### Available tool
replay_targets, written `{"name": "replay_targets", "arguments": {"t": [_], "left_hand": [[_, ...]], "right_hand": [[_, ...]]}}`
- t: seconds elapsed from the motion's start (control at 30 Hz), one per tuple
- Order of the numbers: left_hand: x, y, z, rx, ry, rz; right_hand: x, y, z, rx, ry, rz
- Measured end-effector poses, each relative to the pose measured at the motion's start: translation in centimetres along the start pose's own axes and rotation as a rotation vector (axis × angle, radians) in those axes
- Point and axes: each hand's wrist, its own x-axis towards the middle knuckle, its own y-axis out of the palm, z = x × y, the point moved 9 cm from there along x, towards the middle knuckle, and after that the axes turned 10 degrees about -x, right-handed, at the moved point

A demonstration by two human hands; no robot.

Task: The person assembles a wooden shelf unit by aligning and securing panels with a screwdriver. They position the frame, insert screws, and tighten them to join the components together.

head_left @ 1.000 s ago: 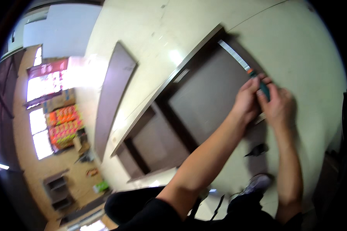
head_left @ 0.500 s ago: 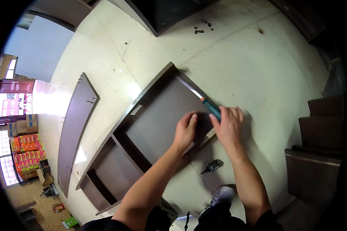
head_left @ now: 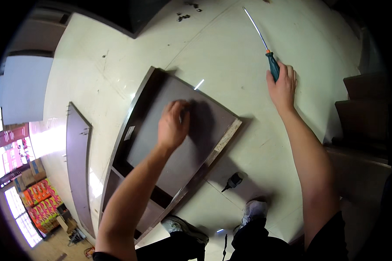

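Note:
A dark brown shelf unit [head_left: 172, 174] with raised sides and dividers lies on the floor before me. Over its largest compartment, my left hand [head_left: 173, 125] has its fingers curled together; whatever they hold, if anything, is hidden. Out to the right, beyond the unit's edge, my right hand [head_left: 284, 87] is closed around the dark green handle of a screwdriver [head_left: 273, 65]. The screwdriver's long metal shaft points away from me, low over the floor. A small black bottle with a pointed nozzle [head_left: 234, 180] is on the floor near my foot.
A curved brown panel [head_left: 77, 161] with small pegs along its edges lies to the left. Small dark fittings [head_left: 184, 18] are scattered at the far side, near a dark cabinet piece [head_left: 133, 26]. Brown boards [head_left: 361, 113] stand at the right. Colourful boxes [head_left: 41, 200] are stacked at far left.
My right hand has carried the screwdriver from the unit's far corner out to the right. My left hand has shifted left and away from me, over the compartment, its fingers now curled.

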Motion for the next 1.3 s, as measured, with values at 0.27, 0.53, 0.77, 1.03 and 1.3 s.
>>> {"name": "replay_targets", "arguments": {"t": [0.27, 0.53, 0.77, 1.03, 1.3], "left_hand": [[18.0, 0.3, 4.5, 0.316, -0.245, -0.136], [30.5, 1.3, 5.4, 0.532, -0.302, -0.286], [34.2, 2.6, 7.0, 0.560, -0.119, -0.118], [30.0, 2.6, 2.7, 0.137, 0.133, 0.037], [7.8, 3.9, -2.0, -1.614, -0.785, 0.280]], "right_hand": [[0.4, 2.4, -3.0, -0.063, 0.109, -0.080], [1.2, 2.8, -3.4, -0.013, 0.132, -0.018], [1.6, 2.8, -3.2, 0.003, 0.126, -0.053], [1.4, 2.3, -3.0, -0.058, 0.114, -0.054], [1.3, 2.7, -2.5, -0.081, 0.085, -0.096]]}}
